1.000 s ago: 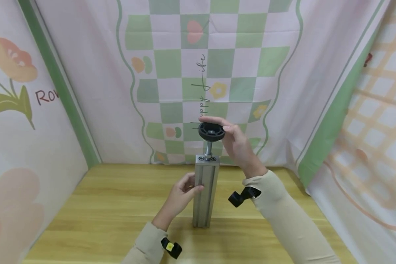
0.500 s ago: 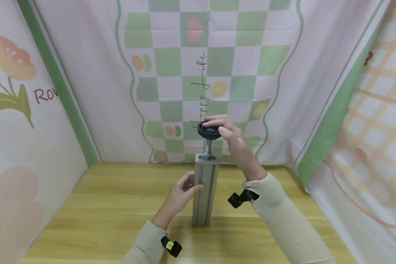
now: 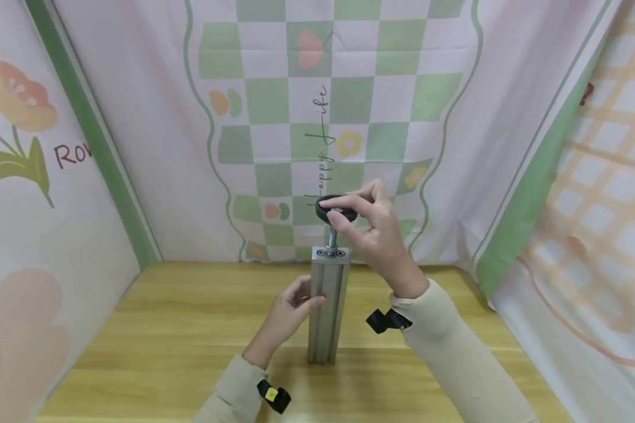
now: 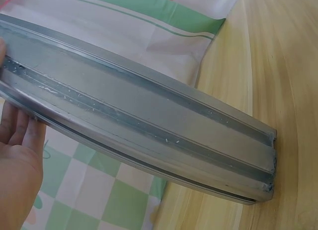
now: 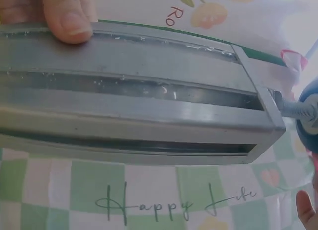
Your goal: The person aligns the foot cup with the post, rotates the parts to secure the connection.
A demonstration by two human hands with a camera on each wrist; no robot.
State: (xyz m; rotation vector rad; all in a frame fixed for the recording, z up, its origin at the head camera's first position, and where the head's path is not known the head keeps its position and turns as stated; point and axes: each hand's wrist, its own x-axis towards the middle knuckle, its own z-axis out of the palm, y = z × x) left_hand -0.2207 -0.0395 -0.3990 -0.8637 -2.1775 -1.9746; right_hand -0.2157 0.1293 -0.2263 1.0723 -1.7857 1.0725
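Note:
An aluminium extrusion profile (image 3: 327, 317) stands upright on the table, its long slots flecked with small shavings in both wrist views. My left hand (image 3: 286, 311) grips its left side at mid-height, thumb across the near face. Bolted on top is an end plate (image 3: 317, 257) with socket screws. From it rises the threaded stud (image 3: 332, 238) of a leveling foot (image 3: 321, 215), its round black base facing up. My right hand (image 3: 378, 241) pinches that base, thumb at the near rim and index finger across the top. The right hand partly covers the base.
The wood-grain table (image 3: 190, 329) ends at a hanging cloth (image 3: 344, 106) with green checks close behind the profile. More printed cloth hangs at the left and right sides. Black camera mounts (image 3: 388, 320) sit on both wrists.
My right hand has turned around the leveling foot's base, with the thumb moving from the right rim to the near side. The left hand and the profile have stayed in place.

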